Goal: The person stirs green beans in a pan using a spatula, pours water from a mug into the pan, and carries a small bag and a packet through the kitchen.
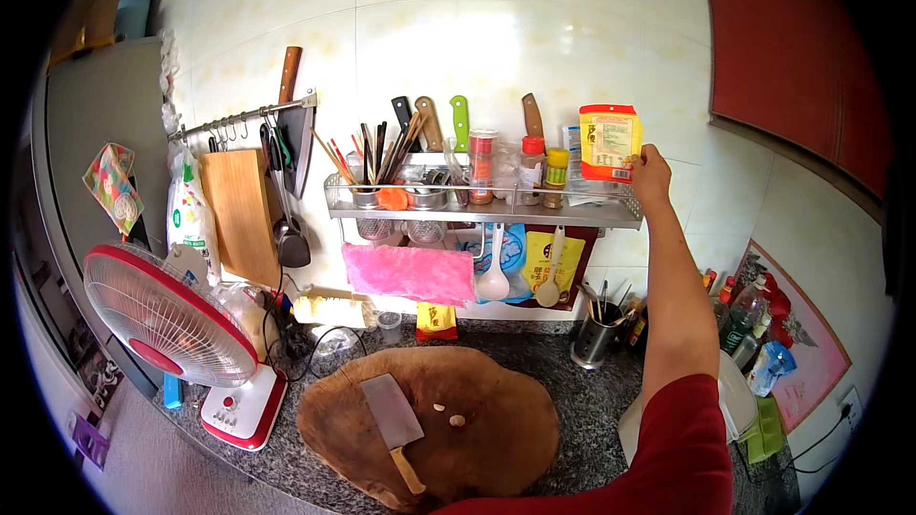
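Note:
My right hand (651, 175) grips the lower right edge of a yellow and red printed packet (610, 143), raised at the right end of a steel wall rack (458, 212). Spice jars (555, 175) stand on the rack just left of the packet. Out of view is my left hand. Before me a thick round wooden chopping block (501, 454) lies on the granite counter. On it rest a cleaver (392, 411) with a wooden handle and two small pale pieces (456, 420), which look like garlic cloves.
A red and white electric fan (172, 322) stands at the left. Knives (429, 121) and chopsticks (372, 154) rise from the rack; a pink cloth (408, 272) and ladles (492, 275) hang below. A steel utensil holder (595, 340) stands behind the block. Red cabinets (780, 50) overhang at right.

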Available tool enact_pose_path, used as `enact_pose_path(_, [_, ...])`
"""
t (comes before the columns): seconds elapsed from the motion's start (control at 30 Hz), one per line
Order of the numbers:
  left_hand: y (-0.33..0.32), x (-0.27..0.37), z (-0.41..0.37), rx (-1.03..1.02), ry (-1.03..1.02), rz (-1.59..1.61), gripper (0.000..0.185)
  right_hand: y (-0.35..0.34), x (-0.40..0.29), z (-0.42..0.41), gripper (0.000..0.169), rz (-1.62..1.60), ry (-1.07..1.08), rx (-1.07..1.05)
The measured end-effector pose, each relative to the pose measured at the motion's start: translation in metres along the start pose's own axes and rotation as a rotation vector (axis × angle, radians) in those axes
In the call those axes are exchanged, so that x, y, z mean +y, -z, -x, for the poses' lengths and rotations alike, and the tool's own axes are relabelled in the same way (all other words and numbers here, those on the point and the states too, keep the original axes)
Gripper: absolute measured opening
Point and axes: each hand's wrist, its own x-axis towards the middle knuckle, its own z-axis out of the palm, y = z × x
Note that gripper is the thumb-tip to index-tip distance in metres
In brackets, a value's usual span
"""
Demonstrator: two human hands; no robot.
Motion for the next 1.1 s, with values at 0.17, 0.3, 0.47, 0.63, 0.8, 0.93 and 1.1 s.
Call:
enact_pose_path(0.17, [0.004, 0.003, 0.002, 0.036, 0.045, -0.062, 0.011, -0.038, 0.03, -0.018, 0.012, -0.057, -0.117, -0.342])
enact_pose_path(0.3, [0.009, -0.008, 0.006, 0.027, 0.091, -0.156, 0.009, -0.091, 0.086, -0.043, 0.019, -0.03, 0.025, -0.407])
enact_pose_path(0.47, [-0.001, 0.023, -0.005, -0.003, -0.088, 0.026, 0.013, -0.085, 0.175, -0.072, 0.035, 0.252, 0.184, -0.167])
enact_pose_path(0.63, [0.021, 0.014, 0.001, 0.035, -0.17, 0.006, 0.013, -0.108, 0.182, -0.075, 0.04, 0.352, 0.241, 0.005])
enact_pose_path(0.8, [0.052, -0.013, 0.004, 0.017, -0.184, 0.011, 0.018, -0.117, 0.074, -0.018, 0.03, 0.211, 0.334, 0.031])
enact_pose_path(0.93, [0.092, -0.045, -0.008, 0.018, -0.156, 0.025, 0.018, -0.09, -0.071, 0.099, 0.023, -0.169, 0.464, -0.057])
enact_pose_path(1.1, [0.163, -0.117, -0.034, 0.15, -0.243, 0.066, 0.018, -0.042, -0.259, 0.313, 0.015, -0.516, 0.394, -0.53])
